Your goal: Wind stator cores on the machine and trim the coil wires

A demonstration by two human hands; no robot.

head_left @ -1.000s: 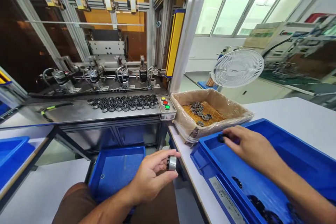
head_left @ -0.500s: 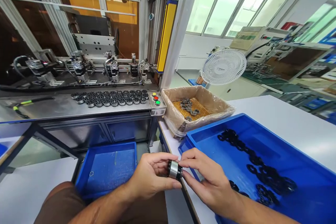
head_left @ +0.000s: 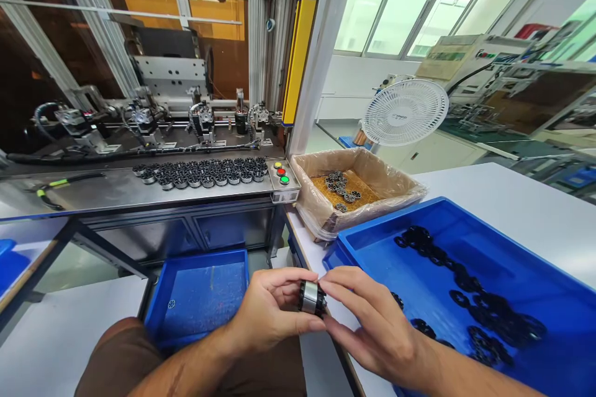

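My left hand (head_left: 267,313) pinches a small silver cylindrical part with black ends (head_left: 310,298) low in the middle of the view. My right hand (head_left: 372,319) meets it from the right, its fingertips closed on the black end of the same part. Just to the right lies a blue tray (head_left: 465,223) holding several black ring-shaped pieces (head_left: 470,298). Behind it a plastic-lined cardboard box (head_left: 400,183) holds several round metal parts (head_left: 339,185).
A steel machine shelf (head_left: 93,195) carries rows of round parts (head_left: 205,173) and a button panel (head_left: 280,173). A second blue tray (head_left: 200,291) sits low under it. A white fan (head_left: 405,113) stands behind the box on the white table (head_left: 512,205).
My right hand left the far end of the blue tray and came to the part in my left hand. It now presses a black piece against the part's end.
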